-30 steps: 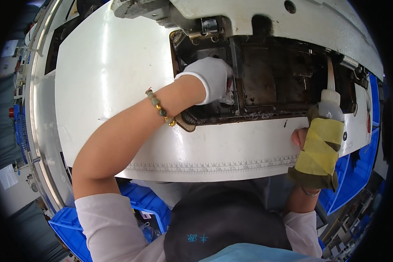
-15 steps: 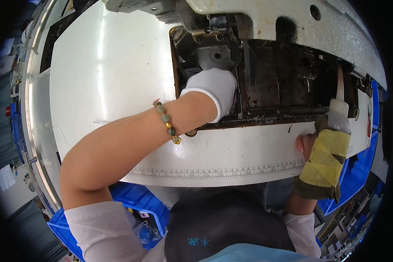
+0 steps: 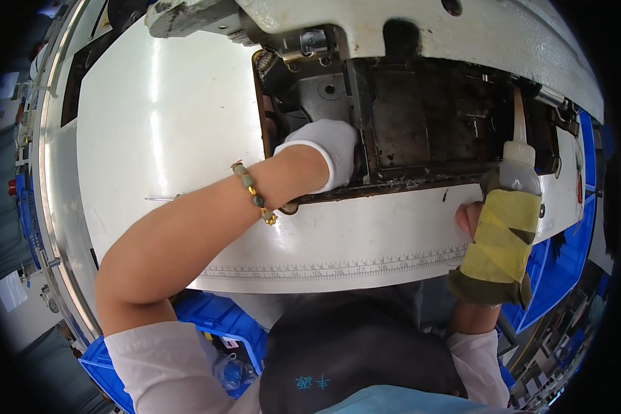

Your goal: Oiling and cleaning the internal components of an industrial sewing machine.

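My left hand (image 3: 330,150), in a white glove, reaches down into the cut-out of the white table (image 3: 165,124), under a raised white machine head (image 3: 366,17) that looks like a sewing machine's. Its fingers are hidden inside the opening, just this side of a grey metal part (image 3: 314,93) with a round boss. My right hand (image 3: 468,217), bare at the fingertips, is wrapped round a squeeze bottle (image 3: 504,231) bound in yellow and dark cloth. The bottle stands nearly upright, its long nozzle pointing away from me over the right end of the dark, oily pan (image 3: 400,121).
A ruler strip (image 3: 338,268) runs along the table's near edge. Left of my forearm lies a thin metal rod (image 3: 160,199). Blue bins stand below the table, one at the lower left (image 3: 221,314) and one at the right (image 3: 552,290). The machine head overhangs the cut-out.
My left hand has drawn back slightly toward me, baring more of the grey part. The whole view has shifted a little. My right hand keeps its hold on the bottle.
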A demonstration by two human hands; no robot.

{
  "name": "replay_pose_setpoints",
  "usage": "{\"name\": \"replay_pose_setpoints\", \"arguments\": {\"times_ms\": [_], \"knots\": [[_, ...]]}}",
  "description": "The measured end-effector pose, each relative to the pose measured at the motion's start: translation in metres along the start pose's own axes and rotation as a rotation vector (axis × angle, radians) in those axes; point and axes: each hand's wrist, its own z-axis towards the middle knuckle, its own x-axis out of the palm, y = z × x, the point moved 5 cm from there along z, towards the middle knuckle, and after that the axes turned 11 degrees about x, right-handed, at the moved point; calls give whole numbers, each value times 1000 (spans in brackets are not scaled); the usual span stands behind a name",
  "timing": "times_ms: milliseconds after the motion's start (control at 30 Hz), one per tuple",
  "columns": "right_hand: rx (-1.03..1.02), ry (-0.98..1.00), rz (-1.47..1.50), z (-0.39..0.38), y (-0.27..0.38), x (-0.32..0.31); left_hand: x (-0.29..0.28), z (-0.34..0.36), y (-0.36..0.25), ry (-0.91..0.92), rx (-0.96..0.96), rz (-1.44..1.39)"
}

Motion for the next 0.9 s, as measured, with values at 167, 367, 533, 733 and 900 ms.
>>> {"name": "replay_pose_setpoints", "arguments": {"times_ms": [167,367,533,733,900], "knots": [[-67,123,37,3,2,5,1,-1,-4,13,-43,32],[22,-27,-22,5,5,16,-17,-2,4,-26,21,-35],[6,10,36,3,-1,12,-38,19,33,2,46,210],[-64,-7,-28,-1,3,4,-58,-8,-1,-186,-230,254],[-31,61,34,6,3,10,-39,-4,3,-190,-119,310]]}}
